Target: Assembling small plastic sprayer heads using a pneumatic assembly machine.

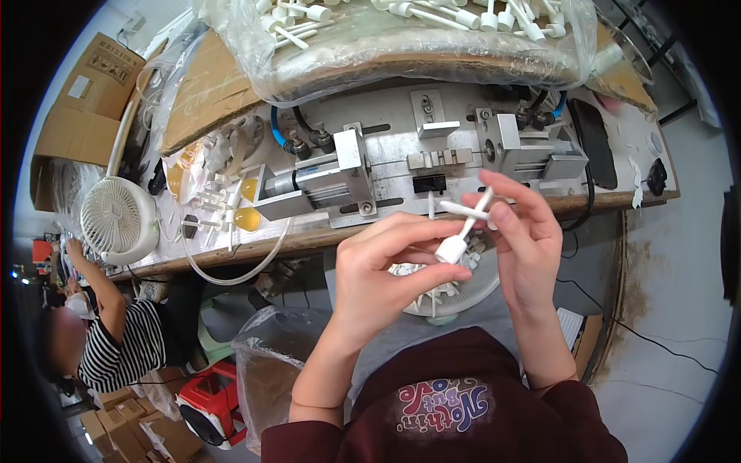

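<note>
My left hand (386, 274) pinches the cap end of a white plastic stick part (461, 235) between thumb and fingers. My right hand (525, 239) holds another thin white stick part (463, 207) crosswise against it, fingers curled around both. Both hands hover over a white bowl (478, 289) with several similar white parts in my lap. In front stands a metal pneumatic press fixture (401, 166) on a wooden bench (309, 241).
A clear bag of several white stick parts (417, 31) lies at the back of the bench. A white fan (116, 220) stands at the left, with small amber bottles (247, 219) nearby. A person in a striped shirt (123, 347) sits lower left. Cardboard boxes (85, 100) are far left.
</note>
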### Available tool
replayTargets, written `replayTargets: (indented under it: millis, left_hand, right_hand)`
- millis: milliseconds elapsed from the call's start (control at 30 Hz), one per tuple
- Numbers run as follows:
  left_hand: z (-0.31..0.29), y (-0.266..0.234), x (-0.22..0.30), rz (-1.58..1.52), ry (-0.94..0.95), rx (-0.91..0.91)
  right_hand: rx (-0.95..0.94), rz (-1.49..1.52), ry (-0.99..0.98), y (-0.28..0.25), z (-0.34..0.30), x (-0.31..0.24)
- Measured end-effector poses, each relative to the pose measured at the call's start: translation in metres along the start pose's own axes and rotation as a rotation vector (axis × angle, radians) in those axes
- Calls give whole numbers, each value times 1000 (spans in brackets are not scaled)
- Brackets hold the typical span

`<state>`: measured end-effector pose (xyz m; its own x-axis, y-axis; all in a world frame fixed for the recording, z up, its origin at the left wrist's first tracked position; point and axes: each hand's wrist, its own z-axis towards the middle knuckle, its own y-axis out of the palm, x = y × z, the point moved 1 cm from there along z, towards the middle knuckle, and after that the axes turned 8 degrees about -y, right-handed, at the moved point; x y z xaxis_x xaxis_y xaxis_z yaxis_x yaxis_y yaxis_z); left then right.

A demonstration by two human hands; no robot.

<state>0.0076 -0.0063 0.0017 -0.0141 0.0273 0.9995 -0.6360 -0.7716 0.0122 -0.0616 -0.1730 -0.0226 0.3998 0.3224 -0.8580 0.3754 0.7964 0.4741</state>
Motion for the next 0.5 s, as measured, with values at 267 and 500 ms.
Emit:
replayTargets:
  millis: [267,500]
  left_hand:
    - [3,8,-14,748,273,275]
    - [27,7,-16,1185,382,241]
  right_hand:
    - [190,51,-7,-19,-8,-5]
    - [173,25,-94,-21,-3,-8]
